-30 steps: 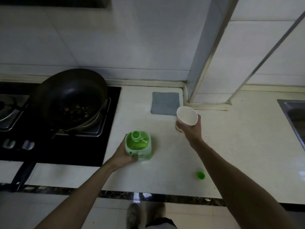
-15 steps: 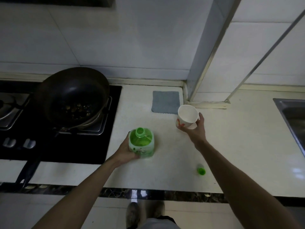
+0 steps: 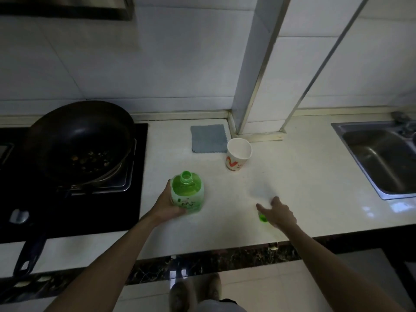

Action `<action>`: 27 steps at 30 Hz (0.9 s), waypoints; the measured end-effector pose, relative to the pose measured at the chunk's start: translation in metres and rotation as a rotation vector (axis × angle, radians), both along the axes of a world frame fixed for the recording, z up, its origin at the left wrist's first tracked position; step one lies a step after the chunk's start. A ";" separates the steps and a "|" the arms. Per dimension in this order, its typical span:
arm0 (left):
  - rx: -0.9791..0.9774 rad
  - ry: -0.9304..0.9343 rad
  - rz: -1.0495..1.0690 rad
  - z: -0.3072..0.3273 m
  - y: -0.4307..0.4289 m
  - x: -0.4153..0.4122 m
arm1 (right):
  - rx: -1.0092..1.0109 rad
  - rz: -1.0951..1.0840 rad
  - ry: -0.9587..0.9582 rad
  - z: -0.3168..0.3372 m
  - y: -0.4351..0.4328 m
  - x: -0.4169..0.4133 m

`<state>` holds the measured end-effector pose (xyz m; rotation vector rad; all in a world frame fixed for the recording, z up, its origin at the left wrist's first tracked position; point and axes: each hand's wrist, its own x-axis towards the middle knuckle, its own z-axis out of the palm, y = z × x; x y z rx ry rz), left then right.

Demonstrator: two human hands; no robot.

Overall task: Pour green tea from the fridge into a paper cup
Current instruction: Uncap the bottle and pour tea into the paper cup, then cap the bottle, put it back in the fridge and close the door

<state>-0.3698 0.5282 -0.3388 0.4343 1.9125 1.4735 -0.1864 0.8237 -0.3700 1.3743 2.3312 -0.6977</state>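
Green tea bottle [image 3: 188, 194] being gripped by left hand [image 3: 167, 204] — grip wrapped round lower body, bottle upright on bench [image 3: 304, 176], neck uncapped. Right hand [image 3: 278, 211] being held just above bench, grip spread, nothing pinched — green cap [image 3: 263, 217] lying just beside its thumb, partly hidden. Paper cup [image 3: 237, 156] standing upright, apart from both hands, beyond bottle, touching grey cloth [image 3: 208, 138]. Wok [image 3: 81, 140] sitting on stove at left; sink [image 3: 382, 156] at right.

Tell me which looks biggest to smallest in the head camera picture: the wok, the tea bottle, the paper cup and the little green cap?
1. Wok
2. Tea bottle
3. Paper cup, though it stands farther from the camera, so this is less sure
4. Green cap, partly hidden by the right hand
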 end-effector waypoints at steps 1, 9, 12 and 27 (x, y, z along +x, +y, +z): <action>0.002 0.002 -0.009 0.001 -0.001 0.001 | 0.013 0.029 -0.053 -0.003 -0.005 0.004; 0.007 0.018 -0.041 -0.004 -0.010 0.004 | 0.073 0.002 0.045 -0.012 -0.037 0.012; 0.000 0.018 -0.055 -0.011 -0.012 0.002 | -0.005 -0.035 0.300 0.002 -0.048 0.001; -0.013 0.052 -0.095 -0.028 -0.019 -0.006 | -0.327 0.477 1.075 0.133 -0.153 -0.109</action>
